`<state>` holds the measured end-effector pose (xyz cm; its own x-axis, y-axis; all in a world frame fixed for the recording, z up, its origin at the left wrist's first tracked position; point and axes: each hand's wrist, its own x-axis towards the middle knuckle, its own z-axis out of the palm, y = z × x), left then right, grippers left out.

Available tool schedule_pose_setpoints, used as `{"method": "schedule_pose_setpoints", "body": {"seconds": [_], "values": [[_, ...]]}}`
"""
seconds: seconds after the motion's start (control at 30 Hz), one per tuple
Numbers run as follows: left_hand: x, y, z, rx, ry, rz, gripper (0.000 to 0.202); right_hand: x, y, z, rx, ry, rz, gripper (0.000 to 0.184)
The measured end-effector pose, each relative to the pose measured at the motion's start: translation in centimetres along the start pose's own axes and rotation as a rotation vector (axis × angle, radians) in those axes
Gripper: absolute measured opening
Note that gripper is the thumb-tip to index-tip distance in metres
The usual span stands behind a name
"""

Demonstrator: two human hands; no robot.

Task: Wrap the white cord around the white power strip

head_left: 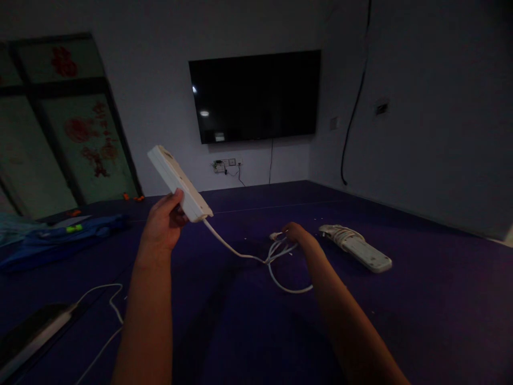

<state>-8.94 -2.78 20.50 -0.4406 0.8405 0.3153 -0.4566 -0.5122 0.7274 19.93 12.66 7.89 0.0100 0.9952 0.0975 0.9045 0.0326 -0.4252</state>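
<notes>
- left hand point(165, 220) is up off the floor, fingers wrapped around the lower end of a white power strip point(179, 183), which tilts up and away to the left
- its white cord point(232, 248) droops from the strip's bottom end down to the purple carpet point(420, 299) and bunches into loose loops
- right hand point(298, 235) is down at those loops, touching the cord; looks like a pinch, but honestly can't tell, too dark
- second power strip point(358, 247) lies flat just right of that hand, its own cord wound around it
- blue bag point(60, 240) lies far left; contents too dim to make out
- dark TV point(256, 96) on the wall, wall outlets point(226, 164) below it
</notes>
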Motion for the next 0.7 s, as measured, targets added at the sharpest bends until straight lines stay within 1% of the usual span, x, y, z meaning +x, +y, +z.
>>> {"method": "schedule_pose_setpoints", "body": {"seconds": [0.1, 0.17, 0.2, 0.27, 0.3, 0.33, 0.37, 0.4, 0.43, 0.47, 0.53, 0.57, 0.63, 0.7], "values": [[0.5, -0.6, 0.1, -0.032, 0.071, -0.056, 0.005, -0.8, -0.7, -0.4, 0.023, 0.01, -0.023, 0.022], [0.7, -1.0, 0.1, -0.061, 0.106, -0.089, 0.006, -1.6, -1.8, -1.3, 0.06, 0.045, -0.051, 0.018], [0.8, -1.2, 0.2, -0.079, 0.118, -0.108, 0.006, -2.1, -2.6, -1.8, 0.084, 0.068, -0.071, 0.019], [0.9, -1.6, 0.6, -0.118, 0.132, -0.15, 0.004, -3.3, -5.1, -3.2, 0.15, 0.115, -0.142, 0.034], [1.0, -1.8, 0.9, -0.139, 0.138, -0.169, 0.003, -4.1, -6.5, -3.8, 0.191, 0.128, -0.197, 0.041], [1.0, -2.0, 1.3, -0.16, 0.146, -0.182, 0.004, -4.9, -8.1, -4.4, 0.266, 0.13, -0.283, 0.048], [1.1, -2.2, 1.6, -0.181, 0.156, -0.187, 0.005, -5.7, -9.6, -4.8, 0.494, 0.062, -0.435, 0.053], [1.1, -2.3, 2.0, -0.201, 0.163, -0.184, 0.005, -6.5, -11.0, -5.0, 0.685, -0.045, -0.546, 0.056], [1.1, -2.5, 2.3, -0.219, 0.17, -0.176, 0.005, -7.2, -12.3, -5.0, 0.815, -0.129, -0.625, 0.054], [1.0, -2.7, 2.6, -0.234, 0.177, -0.164, 0.005, -7.7, -13.3, -4.8, 0.901, -0.168, -0.689, 0.047], [0.7, -3.2, 2.9, -0.248, 0.191, -0.146, 0.006, -8.2, -14.6, -4.2, 1.003, -0.166, -0.69, 0.038], [0.6, -3.5, 3.0, -0.253, 0.196, -0.139, 0.008, -8.2, -14.8, -3.9, 1.03, -0.129, -0.662, 0.035], [0.3, -4.0, 2.8, -0.258, 0.191, -0.135, 0.01, -7.9, -14.7, -3.5, 1.064, -0.029, -0.581, 0.032], [0.2, -4.5, 2.5, -0.249, 0.167, -0.15, 0.013, -7.7, -14.3, -3.5, 1.077, 0.038, -0.524, 0.031]]}}
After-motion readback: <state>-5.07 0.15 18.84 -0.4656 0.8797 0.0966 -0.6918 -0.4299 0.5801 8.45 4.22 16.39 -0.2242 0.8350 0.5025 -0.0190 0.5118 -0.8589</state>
